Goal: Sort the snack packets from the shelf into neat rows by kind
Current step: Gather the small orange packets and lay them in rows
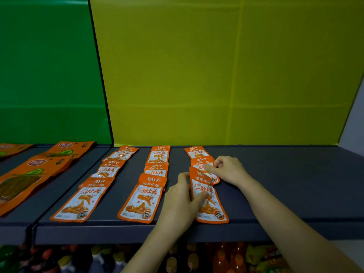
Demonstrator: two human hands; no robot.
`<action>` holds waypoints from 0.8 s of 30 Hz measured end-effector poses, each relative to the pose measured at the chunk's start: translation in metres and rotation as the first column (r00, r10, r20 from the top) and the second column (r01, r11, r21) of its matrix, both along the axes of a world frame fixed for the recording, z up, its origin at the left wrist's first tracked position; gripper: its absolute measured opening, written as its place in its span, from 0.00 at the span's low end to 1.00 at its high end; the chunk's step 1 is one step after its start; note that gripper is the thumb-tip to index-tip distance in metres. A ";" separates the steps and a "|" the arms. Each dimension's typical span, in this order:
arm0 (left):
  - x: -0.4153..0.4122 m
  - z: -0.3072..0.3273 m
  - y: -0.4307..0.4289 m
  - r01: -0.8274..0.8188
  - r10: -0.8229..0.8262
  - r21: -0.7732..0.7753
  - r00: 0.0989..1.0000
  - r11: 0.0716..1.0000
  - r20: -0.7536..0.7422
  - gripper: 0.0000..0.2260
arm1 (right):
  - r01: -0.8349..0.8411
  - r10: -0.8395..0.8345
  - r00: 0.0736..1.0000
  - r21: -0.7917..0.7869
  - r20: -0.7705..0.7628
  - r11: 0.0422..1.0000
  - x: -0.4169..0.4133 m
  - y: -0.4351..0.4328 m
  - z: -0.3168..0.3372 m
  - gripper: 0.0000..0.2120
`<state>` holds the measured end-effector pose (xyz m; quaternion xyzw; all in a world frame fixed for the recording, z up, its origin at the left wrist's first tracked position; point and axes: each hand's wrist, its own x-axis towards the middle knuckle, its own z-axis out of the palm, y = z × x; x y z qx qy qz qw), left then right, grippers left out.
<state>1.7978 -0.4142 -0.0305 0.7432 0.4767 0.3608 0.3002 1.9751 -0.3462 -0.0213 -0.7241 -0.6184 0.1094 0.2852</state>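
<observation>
Small orange-and-white snack packets lie in three rows on the dark grey shelf [275,174]: a left row [82,200], a middle row [141,200] and a right row. My left hand [181,201] pinches the left edge of the front packet [210,207] of the right row, thumb on its face. My right hand [228,170] rests its index finger on the top of the packet [201,161] just behind it, other fingers curled. A third packet [195,151] lies at the back of that row.
Larger orange packets [31,174] lie on the neighbouring shelf section to the left. A yellow back panel [216,75] and a green one [49,75] stand behind the shelf. Bottles [226,257] fill the level below. The shelf's right part is bare.
</observation>
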 end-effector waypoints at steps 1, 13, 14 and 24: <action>0.001 -0.001 0.001 -0.017 0.019 0.028 0.998 0.999 -0.065 0.28 | 0.002 -0.002 1.000 0.005 0.005 1.000 0.000 0.000 0.000 0.21; 0.009 -0.005 0.008 -0.095 0.195 0.240 0.877 0.966 -0.440 0.26 | 0.066 -0.067 0.998 0.043 0.016 0.997 0.003 0.006 -0.003 0.26; 0.009 -0.005 0.007 -0.101 0.207 0.257 0.878 0.961 -0.432 0.24 | 0.070 -0.070 0.998 0.059 -0.002 0.996 0.004 0.006 -0.004 0.27; 0.007 -0.011 0.009 -0.042 0.213 0.337 0.847 0.941 -0.487 0.39 | -0.024 0.025 1.000 0.083 -0.015 0.996 -0.002 0.009 -0.008 0.30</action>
